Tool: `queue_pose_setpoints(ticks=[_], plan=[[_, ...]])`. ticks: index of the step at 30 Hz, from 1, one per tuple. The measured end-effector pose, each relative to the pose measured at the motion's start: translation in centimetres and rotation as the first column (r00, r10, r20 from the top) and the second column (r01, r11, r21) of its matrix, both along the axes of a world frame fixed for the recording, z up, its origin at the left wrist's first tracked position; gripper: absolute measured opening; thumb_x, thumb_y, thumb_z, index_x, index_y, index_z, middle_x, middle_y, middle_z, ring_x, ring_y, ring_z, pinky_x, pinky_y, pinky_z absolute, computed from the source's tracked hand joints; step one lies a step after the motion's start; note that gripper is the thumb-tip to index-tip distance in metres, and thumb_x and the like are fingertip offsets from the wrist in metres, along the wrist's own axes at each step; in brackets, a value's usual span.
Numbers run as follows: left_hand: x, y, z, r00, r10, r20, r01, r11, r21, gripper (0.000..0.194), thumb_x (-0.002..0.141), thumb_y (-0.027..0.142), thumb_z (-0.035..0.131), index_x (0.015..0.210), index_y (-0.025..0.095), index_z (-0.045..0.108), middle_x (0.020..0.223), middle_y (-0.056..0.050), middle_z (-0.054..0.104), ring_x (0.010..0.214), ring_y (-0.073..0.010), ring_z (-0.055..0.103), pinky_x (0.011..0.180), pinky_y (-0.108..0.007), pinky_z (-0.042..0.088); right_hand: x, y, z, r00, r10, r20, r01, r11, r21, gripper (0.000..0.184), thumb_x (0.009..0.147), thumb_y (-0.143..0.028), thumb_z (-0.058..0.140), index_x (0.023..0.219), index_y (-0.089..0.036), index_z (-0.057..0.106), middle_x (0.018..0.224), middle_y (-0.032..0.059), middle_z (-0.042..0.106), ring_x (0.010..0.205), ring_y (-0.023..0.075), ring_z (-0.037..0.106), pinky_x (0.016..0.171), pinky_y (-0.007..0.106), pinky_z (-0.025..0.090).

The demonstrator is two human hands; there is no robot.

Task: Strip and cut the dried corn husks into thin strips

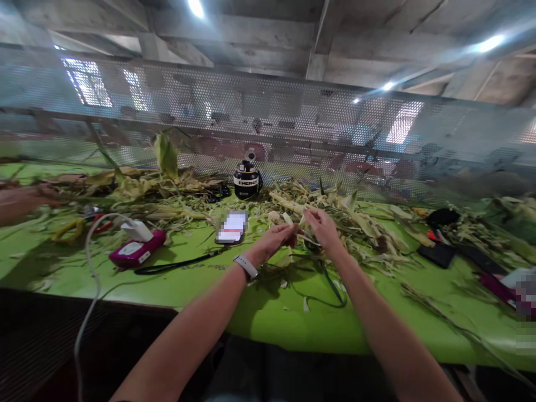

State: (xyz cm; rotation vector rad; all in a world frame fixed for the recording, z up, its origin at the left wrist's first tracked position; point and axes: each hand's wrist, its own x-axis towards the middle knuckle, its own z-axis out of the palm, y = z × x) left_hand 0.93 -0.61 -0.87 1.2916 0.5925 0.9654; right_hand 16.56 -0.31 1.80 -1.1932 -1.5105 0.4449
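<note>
Above the green tabletop (pixel 259 318), my two hands meet in front of me. My left hand (pixel 274 244), with a pale wristband (pixel 246 266), has its fingers closed around a pale strip of corn husk (pixel 288 219). My right hand (pixel 321 228) pinches a second pale husk piece (pixel 302 221) beside it; whether the two pieces join is hidden by the fingers. Just behind and to the right of my hands lies a heap of dry, shredded corn husks (pixel 360 223). A dark green cord (pixel 335 290) loops on the table below my right hand.
A phone (pixel 231 228) with a black strap (pixel 180 267) lies left of my hands. Farther left are a purple box with a plug (pixel 138 248) and yellow-handled scissors (pixel 71 230). A black jar (pixel 247 181) stands behind, before a perforated screen (pixel 285 123). Another person's hand (pixel 25 204) shows at left.
</note>
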Motion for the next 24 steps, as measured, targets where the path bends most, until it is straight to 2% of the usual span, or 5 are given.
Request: queue_pose_setpoints(ticks=[14,17,20,22,24], plan=[[-0.1,-0.2,-0.1,0.999,-0.033,0.006,0.034,0.999,-0.038,0.031,0.068,0.044,0.069,0.062,0.015,0.057,0.059,0.000,0.059,0.055,-0.0089,0.051,0.060,-0.024,0.038,0.2,0.7,-0.3,1.000,-0.025,-0.013,0.025,0.999,-0.032,0.037,0.065,-0.056,0.060,0.066,-0.020,0.055,0.061,0.0034,0.058,0.057,0.0177,0.051,0.058,0.032,0.044],[-0.1,0.1,0.0,0.992,0.086,0.088,-0.078,0.993,-0.088,0.032,0.067,0.047,0.069,0.071,0.015,0.061,0.062,0.000,0.062,0.059,-0.0107,0.055,0.062,-0.024,0.039,0.4,-0.3,0.6,0.979,-0.189,0.081,0.172,0.968,0.184,0.033,0.072,-0.050,0.057,0.079,-0.018,0.057,0.080,0.0091,0.062,0.077,0.0230,0.056,0.074,0.037,0.045],[-0.1,0.3,0.3,0.959,0.187,0.214,-0.157,0.976,-0.150,0.038,0.065,0.051,0.069,0.081,0.016,0.064,0.073,-0.003,0.068,0.073,-0.0148,0.062,0.070,-0.027,0.043,0.0,-1.7,1.4,0.914,-0.369,0.167,0.265,0.856,0.444,0.026,0.079,-0.042,0.053,0.088,-0.019,0.059,0.096,0.0107,0.063,0.098,0.0256,0.053,0.090,0.040,0.037],[-0.1,0.2,0.5,0.937,0.198,0.287,-0.157,0.975,-0.158,0.038,0.063,0.049,0.072,0.081,0.016,0.065,0.079,-0.004,0.070,0.079,-0.0160,0.063,0.076,-0.028,0.044,-0.8,-2.5,1.5,0.913,-0.265,0.309,0.133,0.912,0.388,0.024,0.082,-0.040,0.049,0.077,-0.020,0.060,0.084,0.0079,0.064,0.088,0.0230,0.055,0.084,0.036,0.039],[-0.1,0.2,0.6,0.919,0.212,0.333,-0.170,0.974,-0.151,0.037,0.059,0.044,0.077,0.079,0.015,0.067,0.081,-0.005,0.071,0.081,-0.0158,0.063,0.079,-0.028,0.044,-1.7,-2.8,1.0,0.905,-0.044,0.423,-0.026,0.987,0.158,0.031,0.083,-0.042,0.048,0.064,-0.019,0.058,0.067,0.0043,0.061,0.069,0.0190,0.054,0.070,0.031,0.041]])
